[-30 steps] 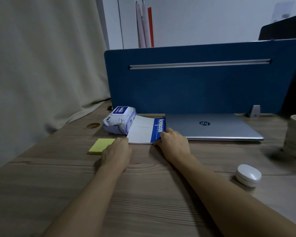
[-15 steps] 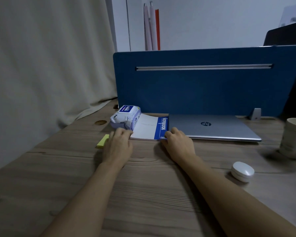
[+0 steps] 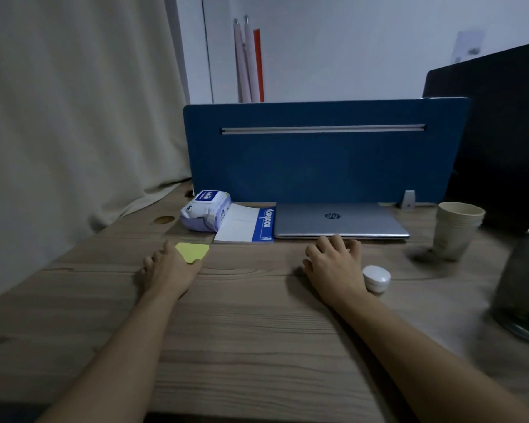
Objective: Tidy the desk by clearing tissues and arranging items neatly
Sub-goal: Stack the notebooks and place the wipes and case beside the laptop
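Observation:
A yellow sticky note pad [image 3: 193, 251] lies on the wooden desk [image 3: 251, 315], with my left hand [image 3: 167, 271] holding its near left corner between thumb and fingers. My right hand [image 3: 333, 265] rests on the desk in front of the closed silver laptop [image 3: 339, 219], fingers loosely curled and holding nothing. A white and blue notebook [image 3: 246, 224] lies flat against the laptop's left side. A pack of wet tissues [image 3: 205, 210] sits against the notebook's left edge. A small white round case [image 3: 377, 277] lies just right of my right hand.
A blue divider panel [image 3: 318, 166] closes the desk's back. A stack of paper cups [image 3: 455, 230] stands at the right, with a blurred dark container [image 3: 522, 288] nearer the right edge. A curtain [image 3: 74, 117] hangs on the left. A cable hole [image 3: 163, 220] is in the desk.
Both hands have left the notebook. My left hand has drawn back onto the sticky note pad. My right hand has moved right, in front of the laptop. The view has shifted right.

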`<state>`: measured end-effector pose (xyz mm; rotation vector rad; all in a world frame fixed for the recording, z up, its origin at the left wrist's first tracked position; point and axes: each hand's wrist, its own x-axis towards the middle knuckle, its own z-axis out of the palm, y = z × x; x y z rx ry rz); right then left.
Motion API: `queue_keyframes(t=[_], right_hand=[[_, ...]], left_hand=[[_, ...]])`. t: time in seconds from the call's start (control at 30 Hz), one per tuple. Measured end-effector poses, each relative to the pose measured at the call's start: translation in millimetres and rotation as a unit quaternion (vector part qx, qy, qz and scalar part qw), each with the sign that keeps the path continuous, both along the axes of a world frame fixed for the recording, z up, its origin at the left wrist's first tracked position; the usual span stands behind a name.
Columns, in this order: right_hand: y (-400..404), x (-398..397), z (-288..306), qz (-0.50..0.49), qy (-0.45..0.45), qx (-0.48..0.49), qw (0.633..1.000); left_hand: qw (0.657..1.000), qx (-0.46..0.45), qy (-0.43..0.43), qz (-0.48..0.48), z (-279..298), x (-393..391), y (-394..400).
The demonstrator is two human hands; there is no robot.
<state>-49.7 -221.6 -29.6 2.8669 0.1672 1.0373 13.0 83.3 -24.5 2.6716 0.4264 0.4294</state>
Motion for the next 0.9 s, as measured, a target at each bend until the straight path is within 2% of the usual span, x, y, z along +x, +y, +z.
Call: queue_keyframes(t=[0.13,0.27,0.43,0.63,0.9], right_hand=[[-7.9,-17.2,-0.4,-0.042,-0.003,-0.035,0.998],[-23.3,-39.0,2.0,-0.092,0.045,-0.010,0.995],[-53.0,-65.3,2.7,-0.134,0.124,0.101,0.978],[-76.9,-77.4,-1.2,-0.026,0.176,0.220,0.959],[-53.4,-44.4,0.1,0.059,0.165,0.197,0.965]], left_hand=[[0.998,0.032,0.006,-0.047,-0.2,-26.1,-3.6],[0.994,0.019,0.011,-0.106,0.6,-55.1,-11.4],[0.979,-0.020,0.006,-0.204,1.5,-83.2,-23.7],[0.968,-0.027,-0.027,-0.246,5.3,-99.0,-35.1],[0.973,-0.054,-0.064,-0.216,5.7,-69.4,-49.8]])
